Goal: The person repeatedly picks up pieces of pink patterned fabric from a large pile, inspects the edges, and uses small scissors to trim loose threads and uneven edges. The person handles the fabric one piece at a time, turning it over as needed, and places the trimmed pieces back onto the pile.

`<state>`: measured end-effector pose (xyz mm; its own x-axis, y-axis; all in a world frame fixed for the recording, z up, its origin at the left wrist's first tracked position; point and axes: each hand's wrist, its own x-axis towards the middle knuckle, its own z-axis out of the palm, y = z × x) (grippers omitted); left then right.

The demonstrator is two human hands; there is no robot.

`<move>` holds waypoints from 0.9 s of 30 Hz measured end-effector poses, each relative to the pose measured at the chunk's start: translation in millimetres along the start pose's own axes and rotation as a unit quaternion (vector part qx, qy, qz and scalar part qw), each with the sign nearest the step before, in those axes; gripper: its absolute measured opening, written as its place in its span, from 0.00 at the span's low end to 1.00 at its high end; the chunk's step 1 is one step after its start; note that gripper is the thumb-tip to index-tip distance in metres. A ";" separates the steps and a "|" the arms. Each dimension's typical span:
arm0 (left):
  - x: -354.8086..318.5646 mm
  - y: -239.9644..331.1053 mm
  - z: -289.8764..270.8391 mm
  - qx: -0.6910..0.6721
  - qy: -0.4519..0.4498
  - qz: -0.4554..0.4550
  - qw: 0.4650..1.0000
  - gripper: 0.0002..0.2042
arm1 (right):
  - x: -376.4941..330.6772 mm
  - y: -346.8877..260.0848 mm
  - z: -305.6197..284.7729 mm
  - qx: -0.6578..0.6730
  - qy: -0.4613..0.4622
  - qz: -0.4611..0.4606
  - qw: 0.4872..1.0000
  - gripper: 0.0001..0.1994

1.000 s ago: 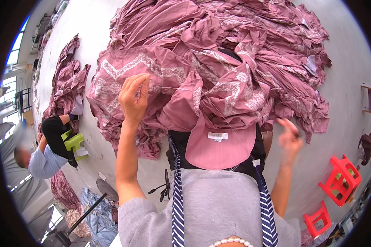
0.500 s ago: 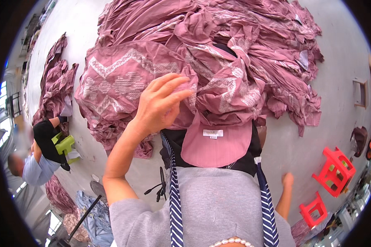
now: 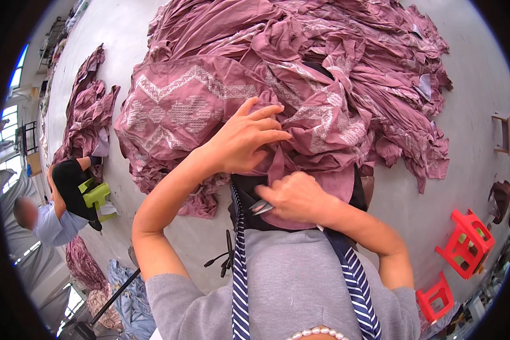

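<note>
A pink garment with white woven patterning (image 3: 178,107) spreads over my lap and the pile in front of me. My left hand (image 3: 246,139) hovers over or rests on its near part, fingers spread and apart; whether it touches the cloth I cannot tell. My right hand (image 3: 297,198) is closed over the lap, in front of the pink label-bearing part of the garment. From its fingers stick the metal tips of thread snips (image 3: 259,208), pointing left. Their handle is hidden in my grip.
A large heap of matching pink garments (image 3: 374,62) lies ahead. At the left, a person (image 3: 62,209) sits by a green stool (image 3: 98,195) beside another pink pile (image 3: 88,113). Red stools (image 3: 467,243) stand at the right. Black cables (image 3: 228,255) hang at my left side.
My right hand has come in from the far right to my lap, thread snips now showing in it. My left hand has shifted right across the garment.
</note>
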<state>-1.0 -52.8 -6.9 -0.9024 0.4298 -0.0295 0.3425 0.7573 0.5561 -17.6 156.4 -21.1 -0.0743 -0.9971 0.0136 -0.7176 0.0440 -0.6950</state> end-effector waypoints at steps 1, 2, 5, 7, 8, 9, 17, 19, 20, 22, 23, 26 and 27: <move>-1.3 -1.0 0.3 -0.012 -0.003 -0.007 1.000 0.25 | -1.0 7.8 4.3 -0.041 -0.006 0.006 0.999 0.07; -2.6 -4.6 1.5 -0.031 -0.007 -0.005 0.999 0.23 | -9.2 13.0 1.9 -0.017 0.042 0.014 0.999 0.07; -11.6 -11.7 11.3 -0.125 -0.007 -0.011 0.992 0.17 | -24.6 18.1 -34.6 0.057 0.145 0.045 0.987 0.09; -11.3 -12.3 13.9 -0.218 0.003 -0.013 0.976 0.14 | -31.0 22.5 -54.8 0.190 0.154 0.135 0.960 0.09; -10.7 -9.8 11.0 -0.256 0.001 -0.012 0.967 0.13 | -32.9 27.8 -59.5 0.199 0.156 0.170 0.952 0.09; -9.9 -9.4 11.7 -0.294 0.005 -0.014 0.956 0.13 | -31.8 33.2 -62.8 0.210 0.159 0.203 0.943 0.09; -14.6 0.9 8.1 -0.591 0.090 -0.073 0.799 0.11 | -23.2 72.8 -43.3 0.412 0.222 0.239 0.851 0.13; -10.1 8.0 7.0 -0.671 0.136 -0.060 0.727 0.12 | -18.5 72.0 -28.7 0.449 0.212 0.264 0.827 0.14; -11.0 4.5 14.6 -0.694 0.144 -0.057 0.703 0.11 | -17.8 71.8 -23.1 0.448 0.188 0.260 0.835 0.14; -11.0 12.9 8.6 -0.699 0.125 -0.138 0.690 0.10 | -16.4 77.5 -9.4 0.456 0.182 0.245 0.836 0.12; -11.9 8.9 16.0 -0.677 0.140 -0.136 0.710 0.11 | -18.0 82.2 -8.6 0.428 0.235 0.266 0.831 0.11; -14.7 13.8 18.0 -0.561 0.138 -0.281 0.766 0.11 | -8.8 65.5 -37.4 0.274 0.334 0.305 0.849 0.09; -13.1 16.9 19.1 -0.539 0.148 -0.291 0.777 0.11 | -3.2 55.1 -45.7 0.250 0.333 0.255 0.873 0.08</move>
<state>21.6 -36.2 -13.0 -0.8977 -0.0826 -0.4327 -0.4197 -0.1384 0.8971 -88.6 164.8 -26.6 -0.8014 -0.5914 -0.0899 -0.0942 0.2731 -0.9574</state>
